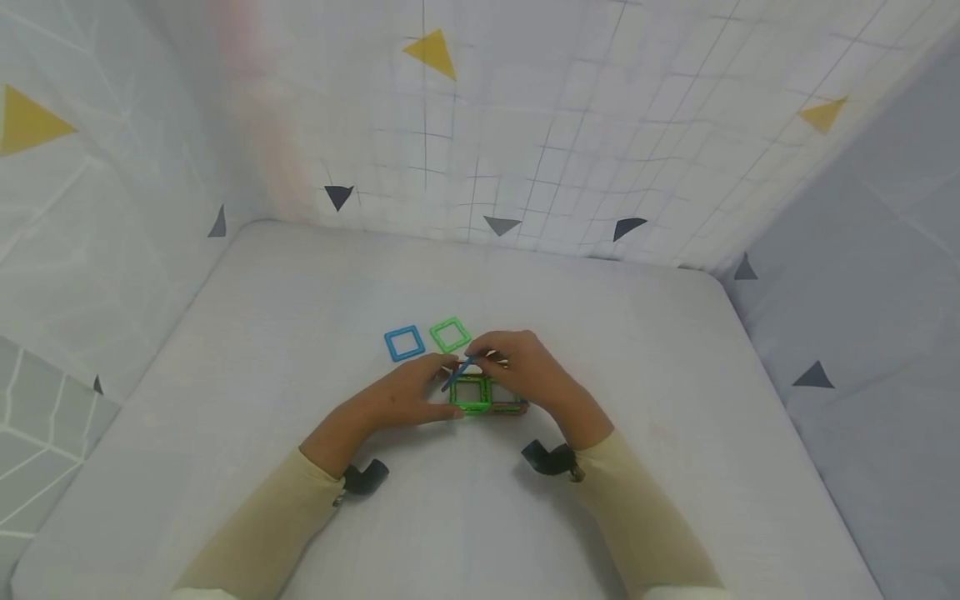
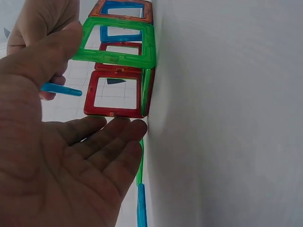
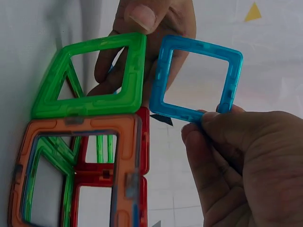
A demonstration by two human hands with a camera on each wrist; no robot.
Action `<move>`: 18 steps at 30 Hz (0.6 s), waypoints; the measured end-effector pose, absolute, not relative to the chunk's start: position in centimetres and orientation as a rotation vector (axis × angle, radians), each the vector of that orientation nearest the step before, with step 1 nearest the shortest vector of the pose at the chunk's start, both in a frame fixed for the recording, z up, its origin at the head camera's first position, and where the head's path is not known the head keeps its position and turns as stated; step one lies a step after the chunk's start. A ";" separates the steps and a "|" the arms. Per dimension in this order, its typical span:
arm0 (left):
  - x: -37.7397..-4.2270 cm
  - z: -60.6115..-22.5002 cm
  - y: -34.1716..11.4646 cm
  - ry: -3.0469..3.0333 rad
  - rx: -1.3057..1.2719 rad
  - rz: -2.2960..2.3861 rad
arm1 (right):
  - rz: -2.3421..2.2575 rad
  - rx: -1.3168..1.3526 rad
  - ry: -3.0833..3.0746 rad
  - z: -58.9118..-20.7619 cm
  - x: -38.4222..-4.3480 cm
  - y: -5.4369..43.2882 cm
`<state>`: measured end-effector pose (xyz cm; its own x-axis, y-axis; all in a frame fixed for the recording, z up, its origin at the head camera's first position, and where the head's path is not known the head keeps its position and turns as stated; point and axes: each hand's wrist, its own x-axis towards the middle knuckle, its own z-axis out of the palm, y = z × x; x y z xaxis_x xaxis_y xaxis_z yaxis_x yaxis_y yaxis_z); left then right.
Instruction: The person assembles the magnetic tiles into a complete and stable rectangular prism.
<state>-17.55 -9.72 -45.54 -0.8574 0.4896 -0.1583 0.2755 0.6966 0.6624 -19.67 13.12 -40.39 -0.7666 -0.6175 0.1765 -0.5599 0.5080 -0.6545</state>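
My right hand (image 1: 521,367) pinches a blue square magnetic tile (image 3: 232,82) by one edge between thumb and fingers, raised above the table. Beside it stands a small open-framed structure of magnetic square tiles. Its parts include a green tile (image 3: 135,75), an orange tile (image 3: 125,161) and red tiles (image 3: 144,142). My left hand (image 1: 408,392) is at the structure's left end, fingers stretched out. In the left wrist view its thumb lies against the green tile (image 2: 113,57), and its fingertips are at the edge of a red tile (image 2: 113,113).
Beyond the hands, a loose blue square tile (image 1: 390,346) and a loose light-green square tile (image 1: 457,346) lie flat on the white table (image 1: 600,308). Patterned cloth walls (image 1: 540,117) rise behind the table and at both sides.
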 end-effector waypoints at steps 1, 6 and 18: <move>-17.6 -45.6 -9.7 2.583 0.605 0.936 | -1.086 -1.061 2.656 -40.4 -19.7 13.0; -17.6 -45.7 -9.8 2.568 0.626 0.953 | -0.982 -1.183 2.643 -40.2 -19.9 12.3; -17.7 -45.8 -9.9 2.558 0.628 0.973 | -0.775 -1.267 2.587 -40.6 -21.0 11.3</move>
<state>-17.70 -9.92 -45.82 -0.8474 0.5100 -0.1478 0.2828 0.6690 0.6873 -20.99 11.33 -40.55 -0.6288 -0.7732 0.0824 -0.6911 0.5071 -0.5151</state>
